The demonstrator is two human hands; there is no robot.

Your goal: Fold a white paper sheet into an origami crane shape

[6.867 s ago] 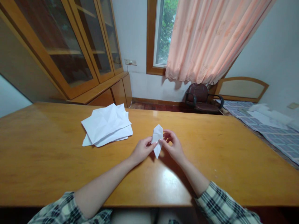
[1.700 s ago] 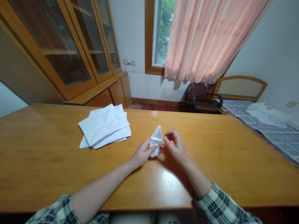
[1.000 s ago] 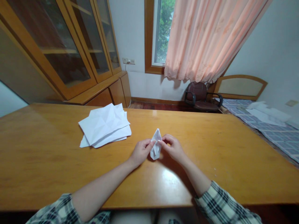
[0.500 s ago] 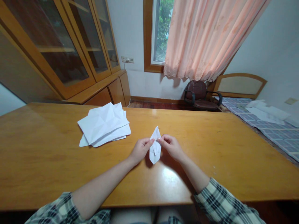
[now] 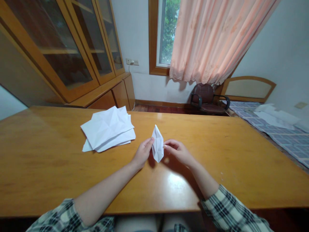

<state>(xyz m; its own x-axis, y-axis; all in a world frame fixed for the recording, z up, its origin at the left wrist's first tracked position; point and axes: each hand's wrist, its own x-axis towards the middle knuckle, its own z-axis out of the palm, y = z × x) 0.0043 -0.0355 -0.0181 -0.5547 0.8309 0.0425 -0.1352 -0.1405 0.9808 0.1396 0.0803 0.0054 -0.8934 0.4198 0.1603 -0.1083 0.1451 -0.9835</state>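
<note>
A small white folded paper (image 5: 158, 146), long and pointed at both ends, is held up just above the table. My left hand (image 5: 143, 152) pinches its left edge between thumb and fingers. At the opposite edge, my right hand (image 5: 180, 152) has thumb and forefinger closed together against the paper's side. Their exact grip on that edge is small and partly hidden. To the left lies a loose stack of creased white paper sheets (image 5: 108, 127).
The wooden table (image 5: 55, 174) spans the view, its near edge before my lap. Beyond it stand a glass-doored cabinet (image 5: 79, 54), a brown armchair (image 5: 204, 96) and, at right, a bed (image 5: 267, 120) with papers on it. Tiny white scraps lie on the table's right.
The folded paper has turned over and tilted, now showing a smoother face. It has risen slightly and shifted left. My right fingers have moved from its middle to its right edge.
</note>
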